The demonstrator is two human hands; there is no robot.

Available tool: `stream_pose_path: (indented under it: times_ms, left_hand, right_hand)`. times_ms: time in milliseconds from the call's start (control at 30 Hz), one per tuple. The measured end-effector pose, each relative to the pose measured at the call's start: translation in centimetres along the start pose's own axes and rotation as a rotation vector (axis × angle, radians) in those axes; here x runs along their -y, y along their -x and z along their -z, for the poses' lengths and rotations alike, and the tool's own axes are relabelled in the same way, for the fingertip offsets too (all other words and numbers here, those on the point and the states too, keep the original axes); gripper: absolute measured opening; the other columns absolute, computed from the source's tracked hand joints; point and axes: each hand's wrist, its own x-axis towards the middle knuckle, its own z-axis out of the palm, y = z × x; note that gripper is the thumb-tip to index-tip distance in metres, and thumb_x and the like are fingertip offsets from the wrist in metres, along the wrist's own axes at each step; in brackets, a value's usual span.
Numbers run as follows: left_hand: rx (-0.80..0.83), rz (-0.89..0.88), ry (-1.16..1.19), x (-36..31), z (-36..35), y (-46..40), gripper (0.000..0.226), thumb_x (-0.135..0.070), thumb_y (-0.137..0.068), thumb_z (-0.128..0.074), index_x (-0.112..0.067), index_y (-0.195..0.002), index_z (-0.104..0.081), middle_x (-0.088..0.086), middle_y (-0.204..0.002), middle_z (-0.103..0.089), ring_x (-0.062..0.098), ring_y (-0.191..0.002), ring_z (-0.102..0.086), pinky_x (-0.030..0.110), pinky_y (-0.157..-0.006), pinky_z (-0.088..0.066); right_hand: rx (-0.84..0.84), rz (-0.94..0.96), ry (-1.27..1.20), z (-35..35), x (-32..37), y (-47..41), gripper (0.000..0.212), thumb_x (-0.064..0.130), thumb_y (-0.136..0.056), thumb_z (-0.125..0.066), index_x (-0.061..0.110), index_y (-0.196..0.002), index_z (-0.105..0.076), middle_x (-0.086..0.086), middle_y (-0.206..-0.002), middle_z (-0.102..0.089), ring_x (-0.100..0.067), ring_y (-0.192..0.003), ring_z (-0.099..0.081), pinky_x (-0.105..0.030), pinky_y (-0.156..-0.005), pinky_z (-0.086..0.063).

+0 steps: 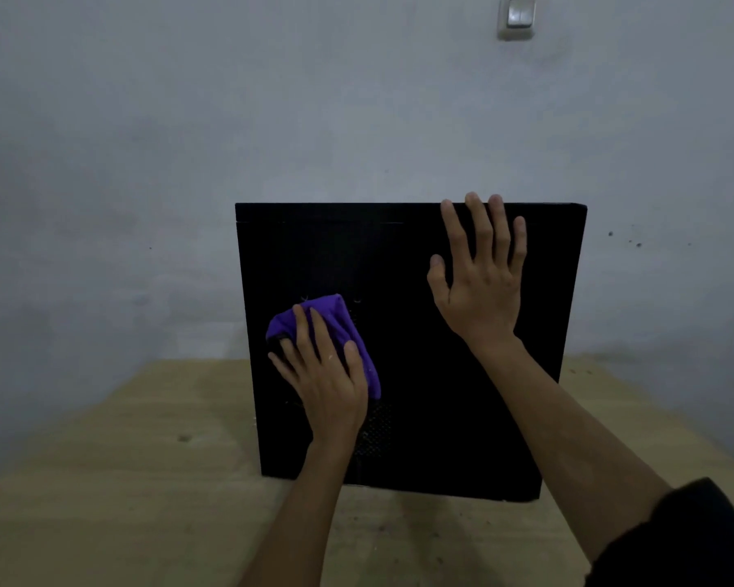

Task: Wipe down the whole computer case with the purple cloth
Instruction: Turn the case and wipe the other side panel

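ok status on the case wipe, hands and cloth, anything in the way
Left hand presses purple cloth flat on side panel of computer case. Right hand open, bracing panel near top edge. Case upright on wooden table; nothing in the way.

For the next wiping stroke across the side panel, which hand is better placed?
Left. The left hand already presses the purple cloth flat against the computer case, so it can probably keep wiping. The right hand lies open on the upper panel, seemingly bracing it, without any cloth.
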Motion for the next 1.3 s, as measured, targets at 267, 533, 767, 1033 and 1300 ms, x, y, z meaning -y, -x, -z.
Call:
stream_pose_path:
  times_ms: [267,533,767,1033,1300]
  left_hand:
    - [-0.024,0.032,0.155,-0.4,1.0,-0.2,0.074,-0.040,-0.095,-0.049,-0.016,-0.157,-0.018,0.012,-0.161,-0.028,0.043,-0.146,-0.025,0.062,-0.122,-0.009]
    - [-0.056,0.002,-0.100,-0.6,-0.9,-2.1,0.062,-0.049,-0.104,-0.027,-0.026,-0.160,-0.015,0.011,-0.168,-0.011,0.052,-0.143,-0.026,0.069,-0.117,-0.011]
    - [0.004,-0.133,-0.143,2.8,-1.9,3.4,0.060,-0.045,-0.105,-0.030,-0.021,-0.159,-0.021,0.018,-0.165,-0.019,0.051,-0.139,-0.034,0.069,-0.115,-0.019]
    - [-0.014,0.305,0.018,3.4,-2.1,7.4,0.062,-0.040,-0.105,-0.029,-0.018,-0.160,-0.012,0.015,-0.167,-0.014,0.052,-0.137,-0.035,0.065,-0.116,-0.020]
    - [-0.057,0.252,0.044,2.8,-1.3,1.3,0.063,-0.044,-0.105,-0.023,-0.017,-0.161,-0.009,0.010,-0.168,-0.005,0.047,-0.145,-0.025,0.061,-0.120,-0.010]
  right_hand:
    - [-0.010,0.000,0.011,0.0,0.1,0.0,0.062,0.036,-0.099,-0.047,0.020,-0.157,-0.035,-0.011,-0.162,-0.032,-0.033,-0.152,-0.022,-0.055,-0.124,-0.014]
    - [-0.018,0.004,0.006,-0.2,0.0,0.0,0.061,0.036,-0.099,-0.048,0.020,-0.157,-0.036,-0.011,-0.162,-0.032,-0.033,-0.152,-0.023,-0.056,-0.123,-0.015]
    - [-0.012,-0.003,0.000,-0.1,0.1,0.1,0.062,0.036,-0.099,-0.048,0.020,-0.157,-0.035,-0.011,-0.163,-0.032,-0.033,-0.153,-0.022,-0.056,-0.123,-0.016]
    - [0.006,-0.003,-0.007,0.2,0.1,0.0,0.061,0.036,-0.099,-0.047,0.021,-0.157,-0.035,-0.010,-0.163,-0.032,-0.033,-0.153,-0.022,-0.057,-0.123,-0.016]
    - [-0.005,-0.004,-0.007,0.0,0.1,0.1,0.061,0.036,-0.099,-0.047,0.020,-0.157,-0.035,-0.011,-0.163,-0.031,-0.034,-0.152,-0.022,-0.057,-0.123,-0.016]
